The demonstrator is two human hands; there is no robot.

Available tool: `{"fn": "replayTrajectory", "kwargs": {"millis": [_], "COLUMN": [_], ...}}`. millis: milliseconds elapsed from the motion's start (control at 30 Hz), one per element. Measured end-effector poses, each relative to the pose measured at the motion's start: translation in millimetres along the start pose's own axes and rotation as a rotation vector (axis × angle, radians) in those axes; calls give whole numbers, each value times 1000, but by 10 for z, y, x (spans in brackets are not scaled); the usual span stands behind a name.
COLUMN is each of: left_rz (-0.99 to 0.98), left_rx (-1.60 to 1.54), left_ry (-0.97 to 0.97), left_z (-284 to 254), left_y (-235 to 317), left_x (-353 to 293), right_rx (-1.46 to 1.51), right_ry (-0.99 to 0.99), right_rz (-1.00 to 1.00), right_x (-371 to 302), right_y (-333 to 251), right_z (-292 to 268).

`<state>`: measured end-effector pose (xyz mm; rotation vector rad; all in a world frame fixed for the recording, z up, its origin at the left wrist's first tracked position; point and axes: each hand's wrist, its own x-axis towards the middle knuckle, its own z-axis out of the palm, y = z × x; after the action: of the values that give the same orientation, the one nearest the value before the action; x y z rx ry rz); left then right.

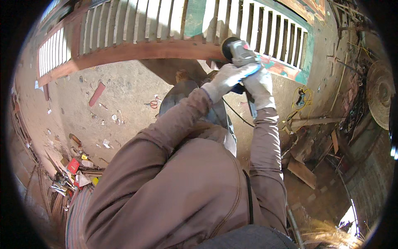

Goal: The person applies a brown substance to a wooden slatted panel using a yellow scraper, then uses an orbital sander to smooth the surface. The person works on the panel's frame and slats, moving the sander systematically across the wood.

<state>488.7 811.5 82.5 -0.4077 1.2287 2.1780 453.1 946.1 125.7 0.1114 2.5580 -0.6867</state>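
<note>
Both my gloved hands are wrapped round an angle grinder (242, 54) with a grey head. My left hand (226, 79) grips it from the left, close behind the head. On its right side, my right hand (260, 86) is closed round the body, which the gloves mostly cover. The dark round disc (228, 46) is at the near rail of a long slatted wooden frame (157, 50). Whether it touches the wood I cannot tell. The rail is worn reddish brown, with pale slats and patches of green paint. A black cable (238, 113) hangs below my hands.
Red-handled scissors (154, 103) and a reddish strip (97, 94) lie on the dusty floor. To the right are a tangled yellow cord (307, 98), a board (302, 172) and a round woven disc (380, 93). Litter (74, 166) is heaped at the left.
</note>
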Motion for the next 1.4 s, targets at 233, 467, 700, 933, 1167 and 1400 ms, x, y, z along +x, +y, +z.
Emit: {"fn": "replayTrajectory", "kwargs": {"millis": [233,467,700,933,1167,1400], "left_rz": [-246,-309,-336,-414,-11,-351], "left_rx": [32,201,218,212,-73,177], "left_ry": [-98,-113,-241,-213,-28,-72], "left_z": [854,1698,2346,2151,1394,2142], "left_y": [-125,-197,-240,-203,-319,-295], "left_x": [653,1154,1559,1423,751,1156], "right_rx": [108,63,246,162,-54,55], "right_ry": [82,15,321,242,49,76], "right_rz": [107,434,182,90,144,208], "right_x": [103,125,262,229,63,52], "right_y": [1065,1666,3005,2735,1322,1842], "right_z": [-499,-1171,-1309,-1180,-796,-1449]}}
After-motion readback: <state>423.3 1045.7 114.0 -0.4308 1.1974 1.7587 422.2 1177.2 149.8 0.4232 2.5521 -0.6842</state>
